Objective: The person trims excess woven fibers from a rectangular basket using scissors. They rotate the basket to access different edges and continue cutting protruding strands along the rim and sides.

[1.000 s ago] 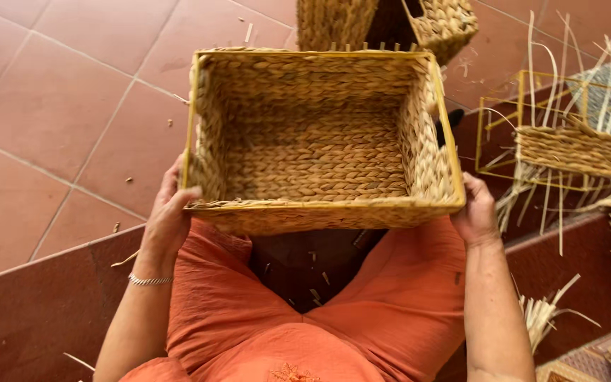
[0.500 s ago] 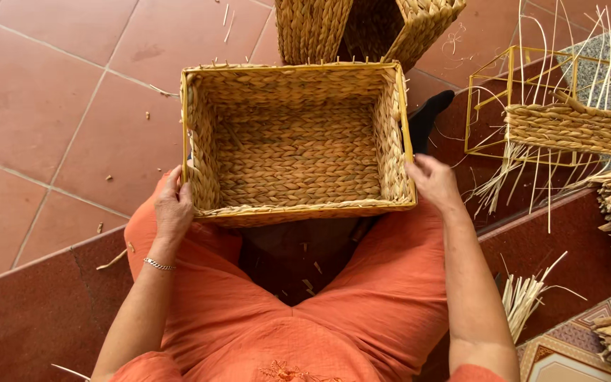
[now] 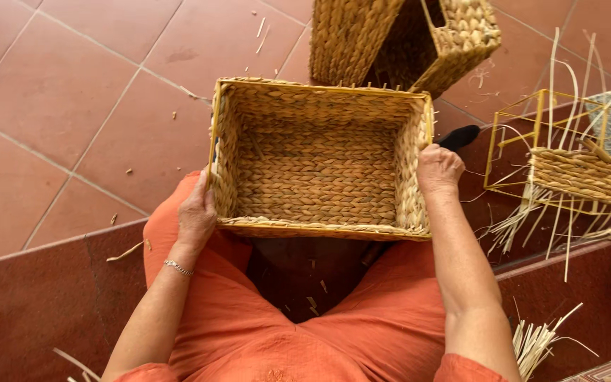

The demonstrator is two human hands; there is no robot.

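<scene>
A rectangular woven straw basket (image 3: pixel 319 226) with a yellow wire rim rests on my knees, open side up and empty. My left hand (image 3: pixel 196 216) grips its left wall near the front corner. My right hand (image 3: pixel 438 170) holds the right wall, fingers curled over the rim. I sit on a dark red step in orange trousers, and a thin bracelet circles my left wrist.
Two more woven baskets (image 3: pixel 404 39) lie tipped on the terracotta tile floor behind. To the right stands a yellow wire frame (image 3: pixel 532 141) with a half-woven band and loose straws sticking out. Straw bundles (image 3: pixel 539 343) lie at the lower right. A black shoe (image 3: pixel 459 136) shows beside the basket.
The basket has slid lower and to the right in view, with both hands still on its sides. My right hand has shifted farther along the right wall.
</scene>
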